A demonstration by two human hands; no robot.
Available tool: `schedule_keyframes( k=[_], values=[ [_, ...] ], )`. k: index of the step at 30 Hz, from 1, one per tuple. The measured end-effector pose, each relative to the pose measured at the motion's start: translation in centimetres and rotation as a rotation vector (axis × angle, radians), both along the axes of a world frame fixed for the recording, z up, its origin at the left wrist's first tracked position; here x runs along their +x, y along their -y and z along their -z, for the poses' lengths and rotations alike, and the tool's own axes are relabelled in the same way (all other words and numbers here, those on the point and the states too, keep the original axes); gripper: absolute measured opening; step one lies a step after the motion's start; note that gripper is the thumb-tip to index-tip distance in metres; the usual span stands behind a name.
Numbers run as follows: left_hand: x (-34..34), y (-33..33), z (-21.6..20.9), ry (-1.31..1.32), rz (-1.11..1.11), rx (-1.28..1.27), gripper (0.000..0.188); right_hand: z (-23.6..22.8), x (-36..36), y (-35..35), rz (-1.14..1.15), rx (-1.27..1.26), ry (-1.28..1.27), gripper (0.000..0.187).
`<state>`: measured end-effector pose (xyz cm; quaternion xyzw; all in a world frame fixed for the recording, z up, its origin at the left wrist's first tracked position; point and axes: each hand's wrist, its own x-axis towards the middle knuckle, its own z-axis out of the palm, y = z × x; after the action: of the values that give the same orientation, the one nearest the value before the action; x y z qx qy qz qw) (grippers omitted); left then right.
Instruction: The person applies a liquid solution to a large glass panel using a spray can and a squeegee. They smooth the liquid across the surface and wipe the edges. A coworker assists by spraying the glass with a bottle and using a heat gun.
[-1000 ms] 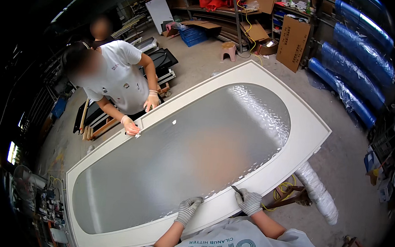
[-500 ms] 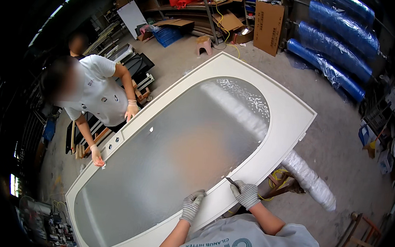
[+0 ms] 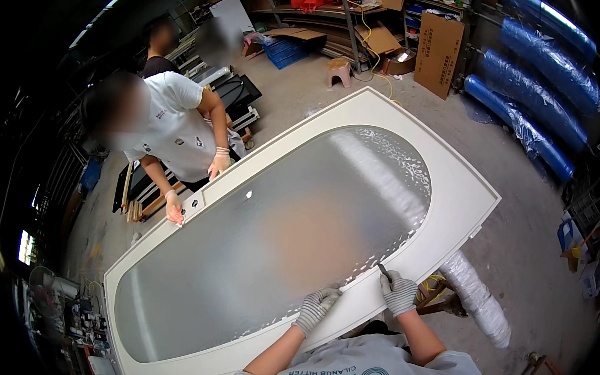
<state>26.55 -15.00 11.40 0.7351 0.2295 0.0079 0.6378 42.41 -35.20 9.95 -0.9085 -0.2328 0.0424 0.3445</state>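
A large cream-white panel (image 3: pixel 449 217) with a rounded frosted glass inset (image 3: pixel 241 253) lies in front of me. White flecks run along the glass edge on my side and at its far right end. My right hand (image 3: pixel 398 293), in a grey striped glove, grips a slim dark blade-like tool (image 3: pixel 382 269), its tip close to the glass border. On the near frame rests my left hand (image 3: pixel 316 310), gloved alike, with fingers curled together at the glass edge. Whatever those fingers may hold is hidden.
Across the panel stands a person in a white T-shirt (image 3: pixel 173 121), both hands at the far edge; another person is behind. A plastic-wrapped roll (image 3: pixel 475 298) sticks out beneath the panel. Blue film rolls (image 3: pixel 523 125), cardboard (image 3: pixel 437 55) and a pink stool (image 3: pixel 339 72) stand farther off.
The view has shifted, so the scene sits further right and lower. More white flecks show along the near glass edge. Both my hands stay at that edge, the right still holding the dark tool.
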Motion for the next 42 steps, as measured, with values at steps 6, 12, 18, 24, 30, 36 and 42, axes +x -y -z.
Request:
schedule_keyframes(
  k=[6, 12, 18, 24, 30, 36, 42],
  values=[
    [2.4, 0.9, -0.1, 0.005, 0.198, 0.256, 0.033, 0.0, 0.1, -0.2, -0.013, -0.048, -0.016, 0.030],
    [0.5, 0.8, -0.5, 0.035, 0.188, 0.324, 0.035, 0.5, 0.0, 0.2, 0.004, -0.086, -0.012, 0.029],
    [-3.5, -0.6, 1.5, 0.062, 0.068, 0.354, 0.026, 1.1, 0.0, -0.2, 0.050, -0.109, -0.011, 0.030],
    [-6.5, -1.1, 2.0, 0.101, -0.064, 0.310, 0.018, 0.4, -0.2, -0.4, 0.086, -0.097, 0.037, 0.029],
    [-8.7, -1.6, 1.6, 0.090, -0.138, 0.280, 0.017, 1.7, -0.1, -0.3, 0.126, 0.008, 0.055, 0.028],
    [-12.1, -2.8, 2.7, 0.085, -0.203, 0.300, 0.017, 2.5, -0.2, -0.5, 0.148, 0.004, 0.090, 0.028],
    [-14.1, -3.6, 2.3, 0.093, -0.272, 0.316, 0.018, 2.5, -0.2, -0.3, 0.149, -0.035, 0.103, 0.028]
  ],
)
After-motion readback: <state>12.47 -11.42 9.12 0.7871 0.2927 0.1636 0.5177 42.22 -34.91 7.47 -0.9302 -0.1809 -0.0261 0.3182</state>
